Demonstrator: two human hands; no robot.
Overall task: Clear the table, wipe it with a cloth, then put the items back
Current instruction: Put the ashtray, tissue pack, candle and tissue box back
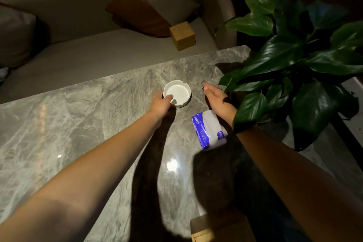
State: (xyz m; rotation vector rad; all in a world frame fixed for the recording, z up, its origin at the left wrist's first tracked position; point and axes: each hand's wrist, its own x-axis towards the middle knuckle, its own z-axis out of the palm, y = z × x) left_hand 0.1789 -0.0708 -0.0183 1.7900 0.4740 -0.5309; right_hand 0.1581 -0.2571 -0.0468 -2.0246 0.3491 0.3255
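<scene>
Head view: on the marble bench [78,124], the left hand [161,104] has its fingers [169,96] hooked over the rim of a white ashtray [177,92]. Just right, the right hand [218,100] hovers flat, fingers released, above a blue-and-white tissue pack [206,129] whose print is unreadable, beside a leafy plant [294,65].
</scene>
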